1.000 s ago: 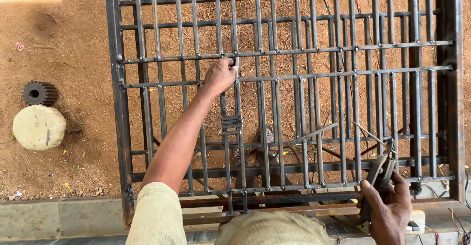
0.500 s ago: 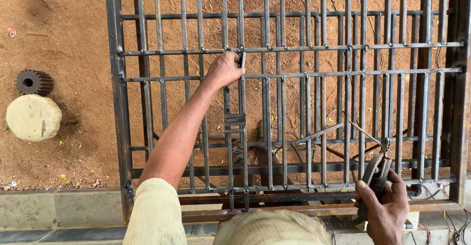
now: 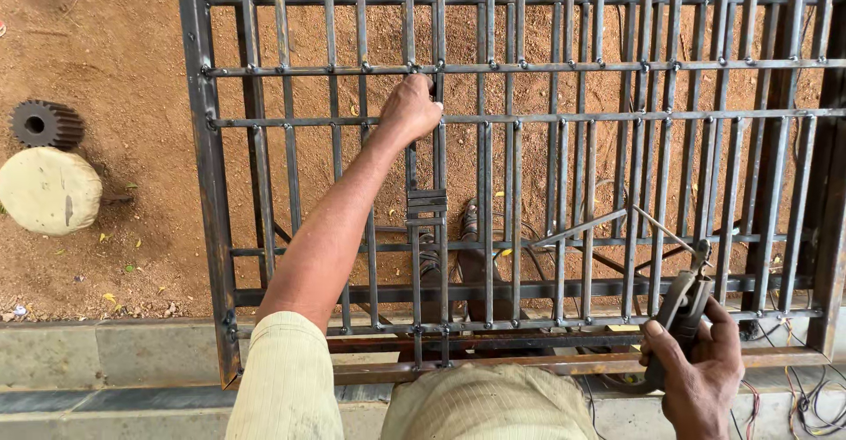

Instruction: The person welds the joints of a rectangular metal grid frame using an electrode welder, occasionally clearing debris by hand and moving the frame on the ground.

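The left hand (image 3: 412,107) had crept a little along the metal grille (image 3: 546,118) and was closed around an upright bar, steadying the grille that lay flat over the dirt. The right hand (image 3: 701,371) stayed clamped on the welding holder (image 3: 683,303) at the near edge. Its rod tip was hard to make out; feet below were half hidden by the bars.

Place: open-air metalworking yard, fabrication done right on the ground.
Floor: bare reddish dirt (image 3: 115,43), strewn with small leaves and pebbles.
Edge: grey concrete kerb (image 3: 106,352) along the near side.
Workpiece: big steel window grille (image 3: 564,118), raw unpainted bars, joints visible at each crossing.
Tool: welding electrode holder (image 3: 683,312) with rod, gripped in right hand (image 3: 701,369).
Wiring: loose cables (image 3: 806,400) trailing at the corner.
Scrap: dark toothed gear (image 3: 46,124) beside a pale round stone (image 3: 48,190).
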